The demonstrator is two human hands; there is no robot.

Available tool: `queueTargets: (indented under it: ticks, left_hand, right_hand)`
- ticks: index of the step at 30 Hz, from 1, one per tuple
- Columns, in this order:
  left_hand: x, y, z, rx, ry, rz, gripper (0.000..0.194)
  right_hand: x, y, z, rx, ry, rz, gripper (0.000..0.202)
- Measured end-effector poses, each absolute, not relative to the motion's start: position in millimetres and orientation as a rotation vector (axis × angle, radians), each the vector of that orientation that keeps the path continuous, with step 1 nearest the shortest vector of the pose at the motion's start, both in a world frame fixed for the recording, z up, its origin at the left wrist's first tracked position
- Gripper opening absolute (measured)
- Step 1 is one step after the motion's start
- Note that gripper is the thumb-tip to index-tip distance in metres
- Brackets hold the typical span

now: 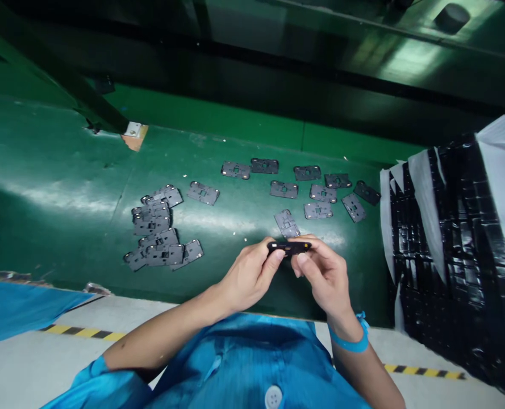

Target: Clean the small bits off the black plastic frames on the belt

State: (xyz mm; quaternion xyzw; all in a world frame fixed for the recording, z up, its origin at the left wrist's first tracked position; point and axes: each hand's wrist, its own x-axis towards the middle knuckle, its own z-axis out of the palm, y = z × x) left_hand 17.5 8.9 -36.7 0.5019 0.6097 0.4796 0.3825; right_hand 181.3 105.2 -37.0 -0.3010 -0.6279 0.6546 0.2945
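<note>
Between both hands I hold a thin black plastic plate [292, 248], tilted so that its narrow side faces me; small light and yellowish spots show on it. My left hand [252, 270] pinches its left end between thumb and fingers. At the right end my right hand [324, 270] grips it, thumb on the near side and fingers behind. Just beyond the hands a similar dark grey plate [287, 223] lies on the green tabletop [230, 218]. What the underside of the held plate looks like is hidden.
Several like plates [318, 211] lie scattered at the back right, and overlapping plates [164, 254] form a pile at left. A bin of shiny black, packed pieces with white lining [439, 227] stands at right. A green post [103, 116] meets the table at the back left.
</note>
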Motion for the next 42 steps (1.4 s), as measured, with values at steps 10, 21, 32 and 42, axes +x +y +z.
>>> queueTargets:
  ticks: [10,21,32,42]
  left_hand:
    - [12.7,9.4,-28.0,1.001,1.478,1.293,0.042]
    - [10.6,9.6,-29.3,0.898,1.452,1.306,0.039]
    - [10.7,14.0,-34.8,1.121,1.5,1.264,0.038]
    - [8.8,14.6,-30.6,1.037,1.4,1.261,0.033]
  right_hand:
    - [176.1,94.7,-30.7,-0.794,-1.806,1.53,0.017]
    - [177.7,97.1,-28.0,-0.712,-1.939,1.448,0.02]
    - [178.5,91.7,-34.0,-0.809,-1.801,1.532,0.014]
    - [178.1,92.1,-35.9,-0.848,-1.787,1.48,0.014]
